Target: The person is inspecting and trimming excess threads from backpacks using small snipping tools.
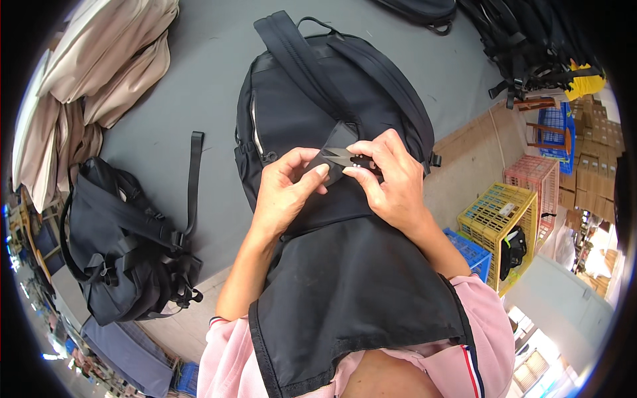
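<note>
A black backpack lies on the grey table in front of me, its shoulder straps facing up. My left hand pinches a dark, slightly shiny fabric tab near the lower middle of the bag, by a strap's end. In my right hand is a pair of thread snips. Its metal blades point left and lie against the tab, close to my left fingertips. My right fingers partly hide the dark handle, and whether the blades touch a thread is too small to tell.
Another black backpack with loose straps sits at the left table edge. Beige fabric pieces are heaped at the far left. Black straps pile up at the far right. Yellow and pink crates stand right of the table.
</note>
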`<state>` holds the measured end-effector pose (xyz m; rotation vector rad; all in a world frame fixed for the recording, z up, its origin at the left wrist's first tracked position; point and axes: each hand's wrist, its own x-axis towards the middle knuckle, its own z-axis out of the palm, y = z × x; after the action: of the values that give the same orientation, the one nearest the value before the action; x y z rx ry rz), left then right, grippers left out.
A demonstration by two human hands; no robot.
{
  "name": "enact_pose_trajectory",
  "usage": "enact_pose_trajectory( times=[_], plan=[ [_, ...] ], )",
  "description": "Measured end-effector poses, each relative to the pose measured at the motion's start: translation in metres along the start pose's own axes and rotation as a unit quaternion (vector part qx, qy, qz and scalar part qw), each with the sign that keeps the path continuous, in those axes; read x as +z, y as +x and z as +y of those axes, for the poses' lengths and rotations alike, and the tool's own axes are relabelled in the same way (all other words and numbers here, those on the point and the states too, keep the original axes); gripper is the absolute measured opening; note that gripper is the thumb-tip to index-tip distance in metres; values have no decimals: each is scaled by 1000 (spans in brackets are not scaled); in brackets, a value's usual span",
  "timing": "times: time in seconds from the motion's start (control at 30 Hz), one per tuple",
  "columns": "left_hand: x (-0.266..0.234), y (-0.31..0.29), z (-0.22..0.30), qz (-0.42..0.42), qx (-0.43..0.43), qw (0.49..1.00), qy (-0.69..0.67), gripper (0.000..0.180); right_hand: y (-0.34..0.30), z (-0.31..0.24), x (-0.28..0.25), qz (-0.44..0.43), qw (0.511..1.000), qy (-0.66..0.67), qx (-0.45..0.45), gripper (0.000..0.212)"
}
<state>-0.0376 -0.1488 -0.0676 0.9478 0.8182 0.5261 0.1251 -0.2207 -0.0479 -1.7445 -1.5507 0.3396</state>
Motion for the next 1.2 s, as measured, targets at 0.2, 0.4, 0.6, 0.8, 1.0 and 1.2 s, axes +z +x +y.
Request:
enact_pose_trajectory(
  times=[0.2, 0.4, 0.6, 0.8, 1.0, 1.2],
  plan=[
    [0, 0, -4, 16, -7, 998, 55, 15, -2, 7, 5, 38, 996, -50, -59, 22],
    [4, -1, -1, 27, 10, 997, 65, 16, 0, 11, 3, -5, 996, 76, 34, 19],
    [2, 0, -2, 16, -6, 996, 84, 17, 14, 20, 2, -83, 857, 438, 257, 20],
    [6, -5, 1, -26, -13, 983, -179, 37, 2, 6, 30, 48, 978, 58, -195, 34],
    [0, -10, -6, -60, 11, 989, -134, 52, -4, 9, 29, 41, 981, 36, -185, 38],
    [3, -7, -9, -2, 10, 998, -58, 49, -10, 3, -5, -36, 995, 87, 31, 29]
  ],
)
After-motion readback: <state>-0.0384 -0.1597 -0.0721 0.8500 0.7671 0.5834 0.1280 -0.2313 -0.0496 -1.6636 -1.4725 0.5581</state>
